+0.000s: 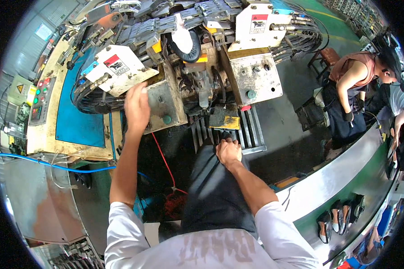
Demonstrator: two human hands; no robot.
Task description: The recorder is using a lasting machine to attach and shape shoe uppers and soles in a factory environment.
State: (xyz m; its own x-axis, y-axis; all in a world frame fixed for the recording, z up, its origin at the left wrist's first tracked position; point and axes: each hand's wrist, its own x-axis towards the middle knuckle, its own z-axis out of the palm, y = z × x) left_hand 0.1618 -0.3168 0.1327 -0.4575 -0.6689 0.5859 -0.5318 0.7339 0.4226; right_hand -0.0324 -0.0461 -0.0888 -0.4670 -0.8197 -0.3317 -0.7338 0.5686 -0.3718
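Observation:
In front of me stands a shoe-making machine with a shoe-shaped form (182,40), white on top with a dark edge, at its centre. My left hand (137,105) is raised to the worn metal control box (164,107) on the machine's left side. Its fingers are stretched out and hold nothing; whether they touch the box I cannot tell. My right hand (229,151) rests low by my dark-trousered knee, its fingers curled. Something dark shows at its fingertips, too hidden to name. Just beyond is a black and yellow block (224,118). A matching control box (254,80) is on the right.
A panel with coloured buttons (41,101) stands at far left. A blue hose (76,170) crosses below it. To the right a conveyor (309,210) carries several dark shoes (341,215). A seated co-worker (354,85) is bent over dark material. A floor grating (253,134) lies below the machine.

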